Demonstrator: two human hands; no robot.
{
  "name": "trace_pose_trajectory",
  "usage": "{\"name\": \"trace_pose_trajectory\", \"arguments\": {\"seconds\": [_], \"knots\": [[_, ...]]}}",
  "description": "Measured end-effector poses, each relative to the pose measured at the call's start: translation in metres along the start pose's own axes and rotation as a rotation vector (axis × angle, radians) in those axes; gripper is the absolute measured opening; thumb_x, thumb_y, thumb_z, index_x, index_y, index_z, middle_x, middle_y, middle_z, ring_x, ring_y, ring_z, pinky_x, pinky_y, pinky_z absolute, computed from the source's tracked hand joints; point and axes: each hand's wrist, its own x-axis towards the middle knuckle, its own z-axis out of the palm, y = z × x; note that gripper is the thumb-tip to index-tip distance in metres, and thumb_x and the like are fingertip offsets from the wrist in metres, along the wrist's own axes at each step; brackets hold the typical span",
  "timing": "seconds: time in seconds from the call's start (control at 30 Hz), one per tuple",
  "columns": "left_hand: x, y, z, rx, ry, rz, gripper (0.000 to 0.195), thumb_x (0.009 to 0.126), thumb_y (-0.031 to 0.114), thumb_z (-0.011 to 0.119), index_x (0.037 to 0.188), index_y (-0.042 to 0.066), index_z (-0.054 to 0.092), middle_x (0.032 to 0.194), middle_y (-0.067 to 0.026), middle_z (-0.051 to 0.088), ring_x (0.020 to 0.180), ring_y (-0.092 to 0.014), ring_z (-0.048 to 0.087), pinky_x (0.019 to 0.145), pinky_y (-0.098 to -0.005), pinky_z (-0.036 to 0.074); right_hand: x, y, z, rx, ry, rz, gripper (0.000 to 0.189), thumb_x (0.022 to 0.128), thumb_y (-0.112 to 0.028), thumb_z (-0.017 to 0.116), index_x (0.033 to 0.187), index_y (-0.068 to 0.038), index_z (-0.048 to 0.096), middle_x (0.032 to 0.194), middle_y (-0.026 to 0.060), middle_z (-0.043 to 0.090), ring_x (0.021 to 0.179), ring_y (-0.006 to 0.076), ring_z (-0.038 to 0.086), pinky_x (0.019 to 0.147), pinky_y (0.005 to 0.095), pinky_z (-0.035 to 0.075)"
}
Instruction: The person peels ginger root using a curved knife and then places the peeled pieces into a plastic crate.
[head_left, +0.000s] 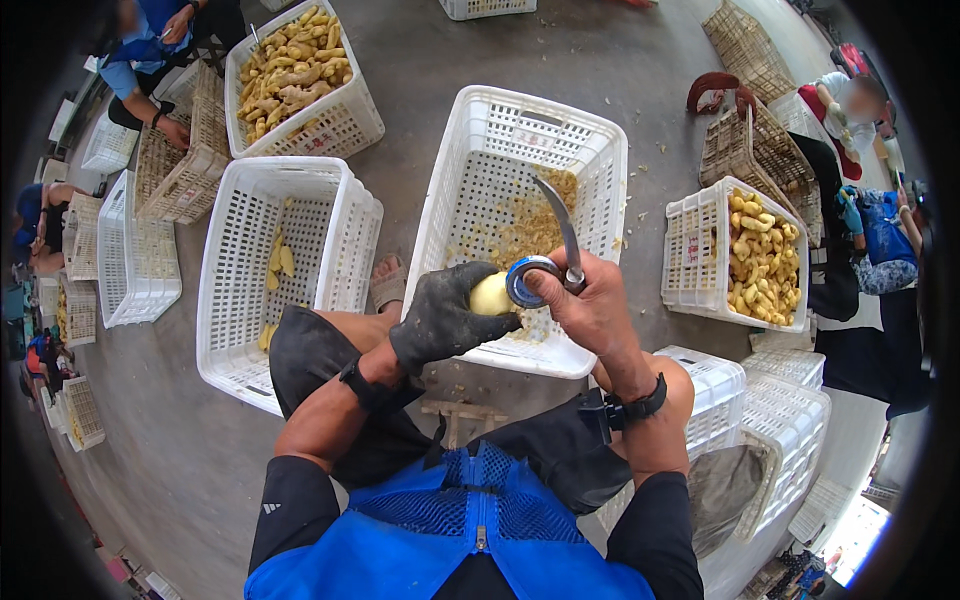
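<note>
My left hand (454, 315), in a dark work glove, is closed around a peeled piece of ginger root (491, 295). My bare right hand (592, 296) grips the handle of a small curved knife (562, 221), its blade pointing up and away from me. The same hand holds a round blue and silver lid (529, 282) against the ginger, thumb on top. Both hands are above the near side of a white plastic crate (611, 202), where brown-yellow peelings (536, 232) lie on the bottom.
At left, a white crate (217, 300) contains several peeled pieces (281, 259). Unpeeled ginger (296, 71) fills a crate at the upper left; another filled crate (694, 259) stands at right. Stacked crates (787, 427) are beside my right arm. Other people sit at both sides.
</note>
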Motion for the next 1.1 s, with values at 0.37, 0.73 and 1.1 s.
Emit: {"name": "trace_pose_trajectory", "arguments": {"seconds": [0.37, 0.73, 1.1], "knots": [[-0.006, -0.013, 0.004, 0.219, 0.078, 0.212, 0.05, 0.063, 0.022, 0.086, 0.102, 0.003, 0.061, 0.081, -0.0139, 0.065, 0.07, -0.024, 0.065, 0.063, -0.0342, 0.051, -0.003, -0.017, 0.003, 0.123, -0.022, 0.102, 0.017, 0.084, -0.015, 0.068, 0.086, 0.0, 0.06, 0.07, 0.0048, 0.063, 0.068, 0.0109, 0.061, 0.054, 0.026, 0.049], [-0.009, -0.013, 0.006, 0.167, 0.059, 0.134, 0.049, 0.064, 0.031, 0.083, 0.1, 0.005, 0.063, 0.082, -0.0151, 0.065, 0.073, -0.03, 0.065, 0.065, -0.0371, 0.052, -0.001, -0.013, 0.001, 0.145, 0.043, 0.125, 0.021, 0.085, -0.018, 0.068, 0.088, 0.001, 0.06, 0.077, 0.0073, 0.065, 0.069, 0.0099, 0.062, 0.058, 0.026, 0.052], [0.002, 0.003, -0.013, -0.056, -0.227, 0.28, 0.065, 0.061, 0.032, 0.085, 0.114, 0.007, 0.059, 0.099, -0.0143, 0.06, 0.091, -0.032, 0.06, 0.079, -0.0393, 0.048, 0.006, -0.01, -0.019, 0.321, 0.096, 0.263, 0.025, 0.087, -0.024, 0.069, 0.083, -0.002, 0.058, 0.06, -0.0009, 0.056, 0.048, 0.0026, 0.047, 0.042, 0.0186, 0.035]]}}
